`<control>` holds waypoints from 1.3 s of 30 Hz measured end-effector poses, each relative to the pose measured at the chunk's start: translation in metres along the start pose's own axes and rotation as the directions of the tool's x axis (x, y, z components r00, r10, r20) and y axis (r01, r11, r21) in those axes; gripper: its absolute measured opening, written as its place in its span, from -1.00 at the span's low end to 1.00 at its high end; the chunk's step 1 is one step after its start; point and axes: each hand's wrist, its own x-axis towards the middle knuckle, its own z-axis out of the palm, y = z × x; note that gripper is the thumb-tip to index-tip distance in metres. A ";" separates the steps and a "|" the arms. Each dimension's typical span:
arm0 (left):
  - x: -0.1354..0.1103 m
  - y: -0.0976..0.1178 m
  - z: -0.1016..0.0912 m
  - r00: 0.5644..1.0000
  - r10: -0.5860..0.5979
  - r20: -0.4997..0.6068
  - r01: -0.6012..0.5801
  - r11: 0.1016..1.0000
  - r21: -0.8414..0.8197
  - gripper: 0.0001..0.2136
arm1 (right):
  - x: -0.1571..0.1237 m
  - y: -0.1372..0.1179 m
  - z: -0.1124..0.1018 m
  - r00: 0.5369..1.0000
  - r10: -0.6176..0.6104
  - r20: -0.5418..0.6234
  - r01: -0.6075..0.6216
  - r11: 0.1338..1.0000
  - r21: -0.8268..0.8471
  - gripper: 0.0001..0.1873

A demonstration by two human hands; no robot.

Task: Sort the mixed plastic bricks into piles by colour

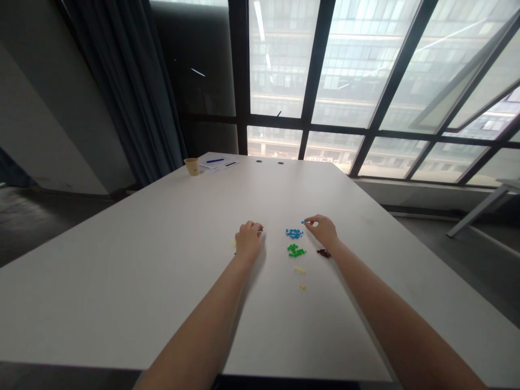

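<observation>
My right hand (324,229) pinches a tiny blue piece (303,221) just above and right of a small heap of blue pieces (294,233) on the white table (162,260). Below that heap lies a heap of green pieces (296,251), then a few pale yellow pieces (300,270). Dark red pieces (324,253) lie by my right wrist. My left hand (248,239) rests curled on the table to the left, fingers closed on something small and dark at its fingertips that I cannot make out. A bit of yellow shows at its left side.
At the table's far left corner stand a small tan cup (192,166) and papers with a blue pen (215,161). Two dark round spots (270,162) sit near the far edge. Large windows and a dark curtain lie beyond.
</observation>
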 end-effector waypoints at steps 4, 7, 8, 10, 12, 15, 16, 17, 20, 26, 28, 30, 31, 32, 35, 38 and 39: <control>-0.002 -0.005 0.006 0.994 -0.016 0.112 -0.019 0.951 0.307 -0.78 | 0.014 -0.012 0.025 0.980 0.135 0.149 -0.118 0.986 -0.118 -0.78; -0.001 -0.005 0.007 0.987 -0.039 0.154 -0.018 0.936 0.351 -0.79 | 0.019 -0.014 0.039 0.967 0.177 0.185 -0.156 0.980 -0.123 -0.79; 0.000 -0.005 0.006 0.985 -0.044 0.164 -0.018 0.934 0.358 -0.79 | 0.020 -0.013 0.042 0.963 0.186 0.194 -0.165 0.979 -0.123 -0.79; 0.001 -0.005 0.004 0.983 -0.041 0.176 -0.026 0.931 0.363 -0.81 | 0.021 -0.011 0.045 0.960 0.192 0.204 -0.170 0.978 -0.119 -0.79; 0.001 -0.005 0.003 0.983 -0.027 0.179 -0.040 0.932 0.360 -0.84 | 0.021 -0.009 0.044 0.961 0.187 0.205 -0.166 0.980 -0.114 -0.81; 0.000 -0.004 0.003 0.984 -0.025 0.174 -0.037 0.936 0.349 -0.85 | 0.021 -0.007 0.037 0.967 0.174 0.186 -0.157 0.982 -0.103 -0.83; 0.000 -0.005 0.004 0.985 -0.025 0.168 -0.035 0.940 0.341 -0.85 | 0.021 -0.006 0.033 0.970 0.169 0.175 -0.154 0.983 -0.097 -0.83; -0.001 -0.005 0.004 0.987 -0.022 0.161 -0.033 0.943 0.330 -0.85 | 0.021 -0.005 0.028 0.973 0.163 0.160 -0.150 0.985 -0.089 -0.83; 0.000 -0.006 0.006 0.993 0.031 0.117 -0.062 0.961 0.271 -0.84 | 0.018 -0.003 0.013 0.986 0.133 0.102 -0.129 0.991 -0.045 -0.79; -0.002 0.003 0.007 0.962 0.264 0.071 -0.251 0.955 -0.161 -0.83 | -0.021 0.002 -0.007 0.999 -0.028 -0.040 0.033 0.991 0.127 -0.71; -0.008 0.012 0.008 0.950 0.305 0.065 -0.272 0.912 -0.307 -0.85 | -0.041 0.004 -0.008 0.991 -0.078 -0.105 0.102 0.964 0.244 -0.71; -0.016 0.022 0.008 0.935 0.349 0.062 -0.296 0.866 -0.402 -0.87 | -0.058 0.003 -0.007 0.985 -0.099 -0.142 0.140 0.936 0.322 -0.74; -0.020 0.027 0.008 0.929 0.366 0.061 -0.305 0.845 -0.439 -0.87 | -0.064 0.002 -0.006 0.983 -0.111 -0.145 0.155 0.926 0.344 -0.75; -0.024 0.032 0.008 0.924 0.377 0.063 -0.304 0.826 -0.474 -0.88 | -0.068 0.000 -0.006 0.981 -0.126 -0.145 0.170 0.918 0.357 -0.77; -0.033 0.041 0.009 0.930 0.358 0.081 -0.252 0.784 -0.567 -0.86 | -0.073 -0.009 -0.007 0.971 -0.196 -0.140 0.235 0.900 0.368 -0.79; -0.038 0.043 0.011 0.936 0.341 0.087 -0.219 0.756 -0.617 -0.82 | -0.074 -0.017 -0.009 0.939 -0.313 -0.142 0.344 0.870 0.354 -0.81; -0.039 0.043 0.012 0.937 0.340 0.084 -0.216 0.751 -0.623 -0.82 | -0.075 -0.019 -0.009 0.926 -0.351 -0.139 0.378 0.858 0.348 -0.81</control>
